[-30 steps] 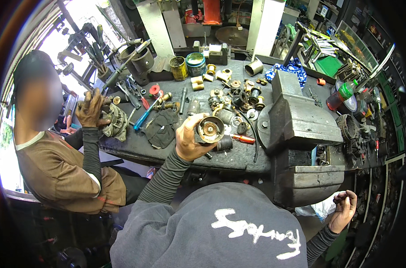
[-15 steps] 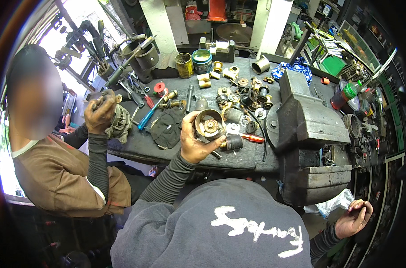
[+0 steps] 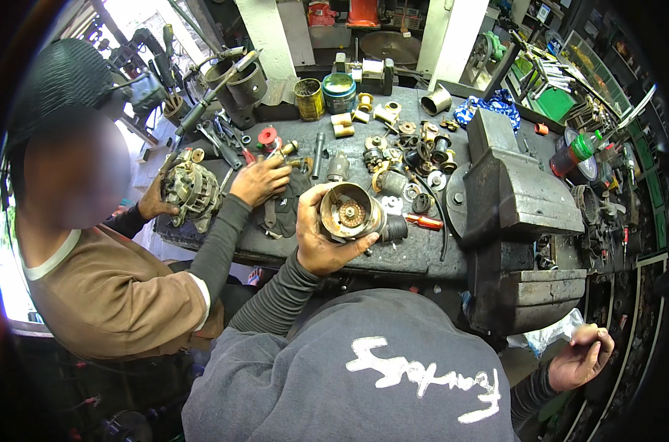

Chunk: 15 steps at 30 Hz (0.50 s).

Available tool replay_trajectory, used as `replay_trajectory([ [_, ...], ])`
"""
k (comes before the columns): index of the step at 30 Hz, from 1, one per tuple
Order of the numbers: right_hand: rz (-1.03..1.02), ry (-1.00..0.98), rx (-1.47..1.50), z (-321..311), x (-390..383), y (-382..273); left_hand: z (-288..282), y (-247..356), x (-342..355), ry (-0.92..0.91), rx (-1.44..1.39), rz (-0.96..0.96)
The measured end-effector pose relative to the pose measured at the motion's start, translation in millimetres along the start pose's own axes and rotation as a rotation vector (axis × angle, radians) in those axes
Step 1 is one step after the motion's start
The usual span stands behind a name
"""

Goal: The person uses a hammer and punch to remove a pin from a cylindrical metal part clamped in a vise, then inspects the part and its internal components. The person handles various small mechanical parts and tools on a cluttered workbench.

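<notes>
My left hand (image 3: 318,239) is wrapped round a cylindrical metal motor housing (image 3: 374,214), thumb along its near side. Its open end faces up, showing a round copper-coloured commutator (image 3: 350,214) inside. A dark ridged part (image 3: 396,227) sits at the housing's right; whether they are joined I cannot tell. Out at the lower right, beyond the vise, my right hand (image 3: 579,361) is raised palm up, its fingers curled in toward the thumb. Anything between those fingers is too small to make out. A red-handled tool (image 3: 424,221) lies on the bench right of the housing.
At the left, a co-worker has one hand (image 3: 156,194) on an alternator (image 3: 191,190) and the other (image 3: 263,181) over a dark cloth (image 3: 284,219). A big bench vise (image 3: 522,191) fills the right side. Several motor parts, tins (image 3: 309,101) and a bottle (image 3: 572,155) stand about.
The co-worker's head has leaned down, and one of their hands now reaches across the bench to the cloth, covering the blue screwdriver. My left hand still holds the housing, tipped slightly. My right hand barely moved.
</notes>
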State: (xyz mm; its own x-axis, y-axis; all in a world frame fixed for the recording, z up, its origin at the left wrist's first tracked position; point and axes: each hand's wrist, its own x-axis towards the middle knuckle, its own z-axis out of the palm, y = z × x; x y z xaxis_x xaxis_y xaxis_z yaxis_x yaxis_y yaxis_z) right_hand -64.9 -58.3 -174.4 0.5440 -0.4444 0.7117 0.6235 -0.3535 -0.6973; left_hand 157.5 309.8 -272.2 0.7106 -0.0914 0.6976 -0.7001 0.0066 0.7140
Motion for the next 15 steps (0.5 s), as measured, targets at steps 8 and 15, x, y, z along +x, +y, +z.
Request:
replay_trajectory([
  [8,0.015,-0.013,0.048,1,-3,0,12,28,1,0.029,-0.087,-0.256],
  [15,0.032,0.007,0.069,-2,-6,2,12,30,-1,-0.007,0.003,-0.266],
])
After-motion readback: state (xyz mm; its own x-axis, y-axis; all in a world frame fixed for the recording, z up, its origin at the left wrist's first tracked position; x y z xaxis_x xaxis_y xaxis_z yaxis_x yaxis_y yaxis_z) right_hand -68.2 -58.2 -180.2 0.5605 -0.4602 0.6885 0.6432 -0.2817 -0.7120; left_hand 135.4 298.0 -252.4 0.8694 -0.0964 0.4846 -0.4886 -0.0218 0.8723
